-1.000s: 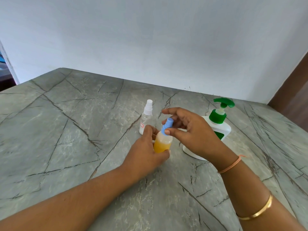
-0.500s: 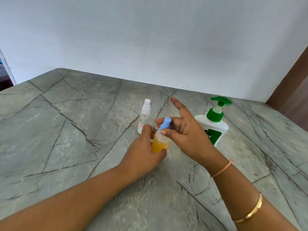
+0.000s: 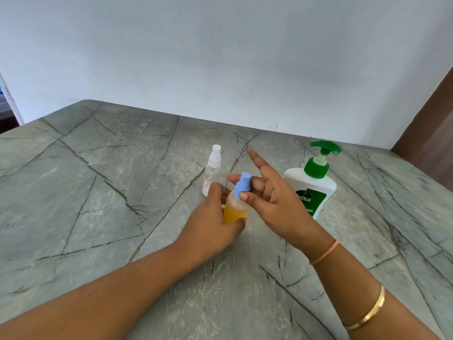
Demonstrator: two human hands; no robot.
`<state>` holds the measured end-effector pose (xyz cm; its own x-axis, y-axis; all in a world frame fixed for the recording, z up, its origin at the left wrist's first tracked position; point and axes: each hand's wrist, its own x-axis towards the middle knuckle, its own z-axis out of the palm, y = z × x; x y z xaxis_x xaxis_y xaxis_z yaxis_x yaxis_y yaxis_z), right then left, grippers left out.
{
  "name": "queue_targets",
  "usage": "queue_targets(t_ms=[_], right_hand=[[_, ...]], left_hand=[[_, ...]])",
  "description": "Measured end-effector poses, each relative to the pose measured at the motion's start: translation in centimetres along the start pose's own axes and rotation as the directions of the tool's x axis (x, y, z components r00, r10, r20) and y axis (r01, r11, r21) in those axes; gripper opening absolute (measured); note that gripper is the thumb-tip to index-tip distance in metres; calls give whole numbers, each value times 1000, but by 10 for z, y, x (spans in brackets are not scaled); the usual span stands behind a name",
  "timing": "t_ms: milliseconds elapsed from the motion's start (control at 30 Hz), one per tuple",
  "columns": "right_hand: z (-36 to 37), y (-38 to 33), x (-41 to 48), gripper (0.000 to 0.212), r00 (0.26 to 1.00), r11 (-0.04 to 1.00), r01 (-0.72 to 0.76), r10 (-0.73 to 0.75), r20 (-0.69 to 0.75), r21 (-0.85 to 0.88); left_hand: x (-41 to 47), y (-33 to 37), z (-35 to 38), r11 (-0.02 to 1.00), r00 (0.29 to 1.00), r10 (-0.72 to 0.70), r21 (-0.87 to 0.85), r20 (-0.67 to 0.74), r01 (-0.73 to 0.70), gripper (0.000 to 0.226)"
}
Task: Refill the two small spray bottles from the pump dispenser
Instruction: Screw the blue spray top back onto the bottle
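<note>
The amber spray bottle point(image 3: 235, 209) is upright at mid-table, close to the near half of the surface. The left hand point(image 3: 210, 223) grips its liquid-filled body, with the fingers wrapped round it. The right hand point(image 3: 274, 204) pinches the blue spray head point(image 3: 242, 184) between the thumb in front and curled fingers behind, while its index finger sticks out straight, up and away toward the wall.

Just beyond the left hand's knuckles stands the clear spray bottle point(image 3: 212, 171). It has a white cap and a small red-outlined label, and the hand hides its base. To the right, behind the right hand, the white Dettol pump dispenser point(image 3: 312, 190) stands upright with its green nozzle turned right. The gap between these two containers is narrow, and the raised index finger partly fills it.

The grey veined table point(image 3: 98, 192) runs wide to the left of the hands and toward the viewer under both forearms. Its far edge meets the pale wall point(image 3: 220, 57) a little way behind the bottles. The far left corner shows, with a dark opening past it. At the right, the tabletop ends near a brown wooden panel point(image 3: 434, 133).

An orange band point(image 3: 324, 251) and a gold bangle point(image 3: 367, 312) sit on the right forearm.
</note>
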<state>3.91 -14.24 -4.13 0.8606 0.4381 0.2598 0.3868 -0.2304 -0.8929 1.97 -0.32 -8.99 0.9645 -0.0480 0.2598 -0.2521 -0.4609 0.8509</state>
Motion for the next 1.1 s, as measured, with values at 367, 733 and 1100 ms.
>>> queue_targets(t_ms=[367,733,1100], right_hand=[[6,5,-5,79,998,999,-19,17,-54,-31],[11,3,-2,66,971,991,-18,-14,-239,-133],[11,3,-1,65,959,988,-48,5,-282,-146]], left_hand=[[-1,2,0,1000,1000,7,4,-4,-7,37],[0,1,-1,999,1000,-19,35,17,18,41],[1,2,0,998,999,-32,61,21,31,43]])
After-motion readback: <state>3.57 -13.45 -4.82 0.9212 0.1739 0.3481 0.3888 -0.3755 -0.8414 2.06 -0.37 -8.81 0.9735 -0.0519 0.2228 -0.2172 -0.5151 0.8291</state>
